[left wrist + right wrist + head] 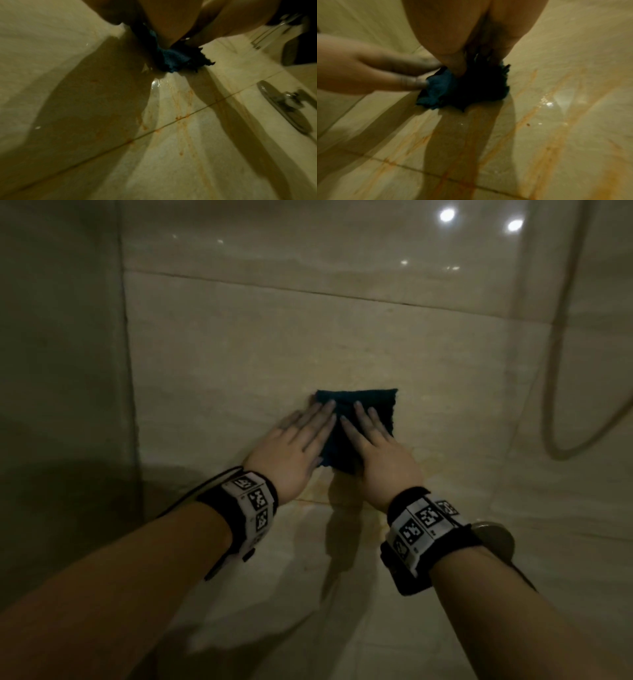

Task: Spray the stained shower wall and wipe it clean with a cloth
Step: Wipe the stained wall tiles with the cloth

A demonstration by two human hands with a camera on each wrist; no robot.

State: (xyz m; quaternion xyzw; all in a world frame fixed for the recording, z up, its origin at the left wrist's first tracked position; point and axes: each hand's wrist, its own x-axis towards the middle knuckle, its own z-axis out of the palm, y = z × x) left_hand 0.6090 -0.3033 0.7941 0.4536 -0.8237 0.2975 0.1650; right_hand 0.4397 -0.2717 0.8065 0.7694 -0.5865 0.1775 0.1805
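Observation:
A dark blue folded cloth [373, 409] lies flat against the beige tiled shower wall [239, 344]. My left hand [301, 436] presses its left part with straight fingers. My right hand [373, 440] presses its lower right part, fingers also straight. In the left wrist view the cloth [173, 59] bunches under my palm, above orange stain streaks [183, 108] running down the wet tile. The right wrist view shows the cloth [440, 86] under both hands, with wider orange streaks [547, 142] below it. No spray bottle is in view.
A shower hose [558, 364] loops down the wall at the right. A round chrome fitting [283, 106] sits on the wall to the right of my hands. A wall corner [126, 354] runs down at the left.

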